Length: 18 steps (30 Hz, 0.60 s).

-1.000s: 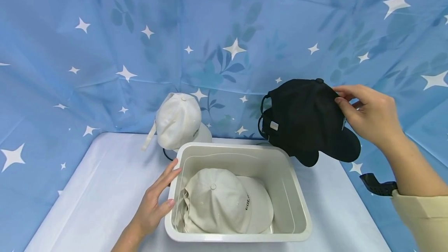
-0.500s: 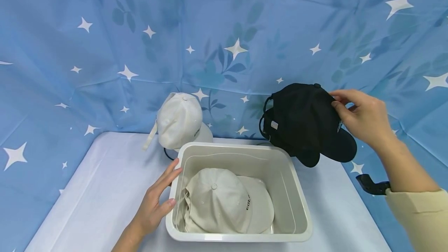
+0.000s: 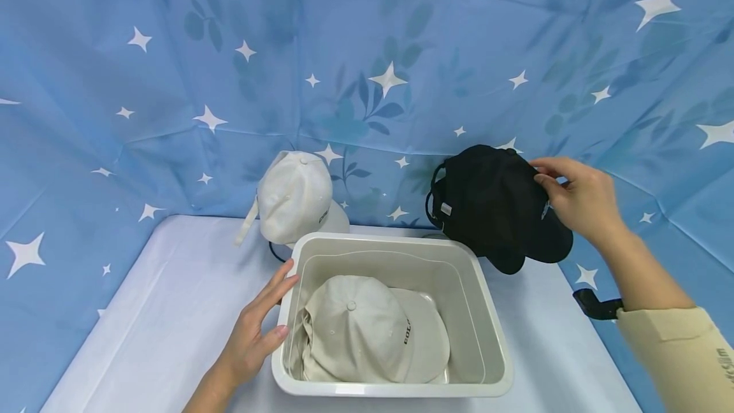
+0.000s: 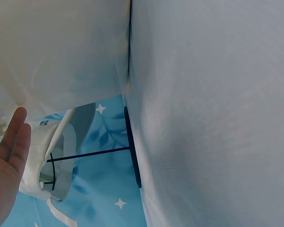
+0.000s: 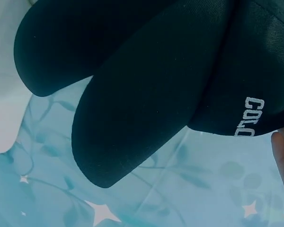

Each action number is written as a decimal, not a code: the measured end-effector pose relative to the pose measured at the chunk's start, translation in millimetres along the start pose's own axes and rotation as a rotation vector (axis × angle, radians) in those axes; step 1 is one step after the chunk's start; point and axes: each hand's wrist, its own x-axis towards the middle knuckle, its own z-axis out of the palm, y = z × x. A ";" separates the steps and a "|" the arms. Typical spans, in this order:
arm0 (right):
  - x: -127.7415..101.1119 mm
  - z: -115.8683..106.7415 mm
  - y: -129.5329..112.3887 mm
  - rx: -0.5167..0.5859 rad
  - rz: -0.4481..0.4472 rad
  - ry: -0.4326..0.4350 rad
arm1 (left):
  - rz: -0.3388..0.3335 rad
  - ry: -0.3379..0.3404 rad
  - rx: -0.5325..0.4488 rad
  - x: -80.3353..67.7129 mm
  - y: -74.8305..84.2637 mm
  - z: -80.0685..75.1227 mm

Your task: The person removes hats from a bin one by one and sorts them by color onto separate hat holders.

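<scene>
My right hand [image 3: 582, 199] pinches the front of a black baseball cap [image 3: 496, 193] near its crown, at the back right. In the right wrist view, white lettering shows on this cap's front panel [image 5: 250, 117]. A second black cap sits beneath and behind it, its brim [image 3: 506, 262] poking out below. With fingers spread, my left hand [image 3: 249, 333] touches the left side of a pale plastic bin [image 3: 395, 390]. Inside the bin lies an off-white baseball cap [image 3: 358, 330], crown up, brim to the right.
A white cap [image 3: 295, 199] hangs behind the bin's left corner on a thin black stand [image 4: 87, 155]. White cloth covers the table [image 3: 155, 311]. A blue curtain [image 3: 229, 94] with white stars closes off the back and sides.
My right hand has brought the black cap down and slightly left, closer over the second black cap. My left hand and the bin have stayed put.
</scene>
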 end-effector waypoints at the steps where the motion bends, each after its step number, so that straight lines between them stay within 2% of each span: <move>1: -0.7 1.4 0.8 0.000 0.004 -0.001 | 0.000 -0.001 -0.002 0.1 0.1 0.0; 18: -12.1 22.0 9.7 0.046 0.102 -0.067 | -0.008 0.001 -0.006 0.4 0.0 0.1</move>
